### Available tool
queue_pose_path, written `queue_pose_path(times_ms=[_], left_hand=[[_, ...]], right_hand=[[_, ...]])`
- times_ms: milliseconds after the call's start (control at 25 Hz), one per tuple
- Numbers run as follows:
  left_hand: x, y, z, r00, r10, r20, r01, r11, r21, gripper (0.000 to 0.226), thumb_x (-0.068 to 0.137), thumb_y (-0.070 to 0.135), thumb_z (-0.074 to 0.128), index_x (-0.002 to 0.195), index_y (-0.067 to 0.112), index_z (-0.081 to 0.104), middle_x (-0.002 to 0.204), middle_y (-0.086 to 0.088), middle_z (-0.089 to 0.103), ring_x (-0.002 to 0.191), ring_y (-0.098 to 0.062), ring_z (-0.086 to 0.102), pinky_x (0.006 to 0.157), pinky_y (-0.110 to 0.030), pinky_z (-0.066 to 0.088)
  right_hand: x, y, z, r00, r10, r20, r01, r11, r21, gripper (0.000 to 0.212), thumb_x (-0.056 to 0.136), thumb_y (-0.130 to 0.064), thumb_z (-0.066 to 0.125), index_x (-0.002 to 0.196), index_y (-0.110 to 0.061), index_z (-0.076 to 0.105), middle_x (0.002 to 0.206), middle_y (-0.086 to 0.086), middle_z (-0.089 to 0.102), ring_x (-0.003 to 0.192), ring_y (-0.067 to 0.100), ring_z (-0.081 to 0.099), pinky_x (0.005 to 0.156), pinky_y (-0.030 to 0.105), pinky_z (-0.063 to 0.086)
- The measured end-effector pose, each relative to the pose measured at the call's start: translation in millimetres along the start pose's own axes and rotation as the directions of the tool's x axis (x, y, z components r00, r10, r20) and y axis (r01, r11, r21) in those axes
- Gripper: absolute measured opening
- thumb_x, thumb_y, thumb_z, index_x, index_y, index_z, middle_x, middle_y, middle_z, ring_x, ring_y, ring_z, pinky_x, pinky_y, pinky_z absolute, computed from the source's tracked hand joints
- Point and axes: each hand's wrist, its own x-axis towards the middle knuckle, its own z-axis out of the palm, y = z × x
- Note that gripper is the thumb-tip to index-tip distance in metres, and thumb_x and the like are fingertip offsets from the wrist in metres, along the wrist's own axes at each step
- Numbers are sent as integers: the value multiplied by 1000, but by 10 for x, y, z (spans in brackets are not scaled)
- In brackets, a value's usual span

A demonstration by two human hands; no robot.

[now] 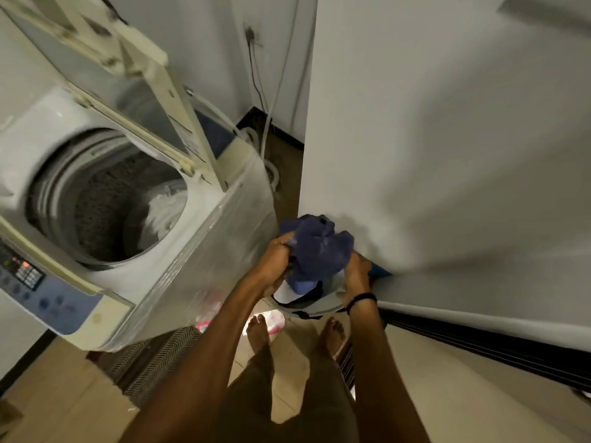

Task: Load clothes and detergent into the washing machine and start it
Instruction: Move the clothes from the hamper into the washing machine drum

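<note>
A white top-loading washing machine (198,238) stands at the left with its lid (128,78) raised. Its steel drum (105,199) is open, with something white inside. Low between the machine and the wall, both hands hold a bundle of clothes: a dark blue garment (316,247) on top, white and dark pieces (307,298) hanging beneath. My left hand (275,263) grips the bundle's left side. On the right side, my right hand (356,276), with a black wristband, grips it too. No detergent is in view.
The control panel (35,282) runs along the machine's front left edge. A white wall (447,155) closes in at the right, with a dark skirting strip (479,350). Hoses and a cable (265,123) hang in the back corner. A striped mat (153,362) and my bare feet are on the floor.
</note>
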Motion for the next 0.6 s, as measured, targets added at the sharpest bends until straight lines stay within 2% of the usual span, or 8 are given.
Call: queue_pose_path(times_ms=[80, 160, 200, 280, 320, 400, 480, 600], left_hand=[[-204, 235, 65, 997, -18, 81, 22, 999, -49, 34, 103, 10, 38, 130, -1, 55, 96, -12, 66, 84, -20, 62, 75, -30, 54], [-338, 387, 107, 988, -42, 150, 53, 996, -74, 29, 98, 7, 41, 118, 0, 61, 101, -16, 67, 91, -27, 64, 87, -43, 53], [-407, 458, 85, 983, -45, 179, 56, 997, -57, 27, 97, 7, 42, 113, 2, 63, 104, -19, 67, 95, -32, 65, 91, -49, 52], [-485, 625, 61, 972, -25, 233, 27, 1000, -8, 24, 96, 9, 47, 112, 4, 64, 109, -21, 69, 101, -36, 65, 91, -51, 54], [-501, 683, 35, 966, -9, 258, 1, 1000, 30, 24, 95, 9, 49, 115, 5, 64, 108, -19, 69, 99, -34, 66, 85, -46, 58], [-519, 777, -48, 956, 30, 293, -74, 987, 139, 33, 88, 5, 56, 121, 6, 61, 103, -14, 67, 93, -26, 64, 74, -33, 57], [-510, 785, -195, 943, 62, 328, -159, 947, 278, 53, 77, -2, 61, 129, 7, 56, 104, -10, 66, 92, -21, 64, 75, -29, 54], [-472, 567, -449, 931, 80, 357, -272, 804, 528, 85, 74, -2, 71, 147, 15, 32, 130, -9, 58, 108, -20, 60, 80, -28, 56]], right_hand=[[-129, -123, 97, 1000, 12, 2, -12, 952, 307, 31, 101, -48, 41, 128, -42, 57, 121, -20, 66, 117, 6, 58, 100, 30, 50], [-417, -253, 10, 928, 122, 353, -267, 877, 400, 30, 101, -44, 45, 115, -27, 65, 103, 1, 74, 102, 24, 65, 76, 41, 61], [-569, -296, -63, 886, 138, 442, -334, 851, 405, 28, 101, -36, 47, 110, -16, 65, 93, 9, 74, 90, 27, 67, 65, 39, 63], [-669, -350, -212, 898, 131, 421, -333, 828, 452, 21, 103, -20, 45, 91, -12, 61, 65, 6, 71, 59, 17, 67, 47, 22, 55], [-729, -381, -149, 909, 127, 397, -318, 827, 464, 25, 104, -14, 40, 85, -13, 56, 58, 3, 66, 50, 12, 63, 42, 16, 50], [-809, -462, -127, 927, 140, 349, -285, 868, 407, 28, 104, -12, 34, 82, -15, 50, 69, 2, 57, 56, 10, 55, 39, 14, 46], [-883, -506, -99, 931, 144, 337, -266, 896, 354, 27, 104, -15, 33, 83, -16, 49, 77, 1, 49, 62, 9, 48, 40, 14, 46], [-964, -534, -95, 919, 110, 380, -285, 851, 442, 26, 103, -15, 36, 80, -16, 49, 71, 1, 43, 52, 7, 44, 36, 15, 40]])
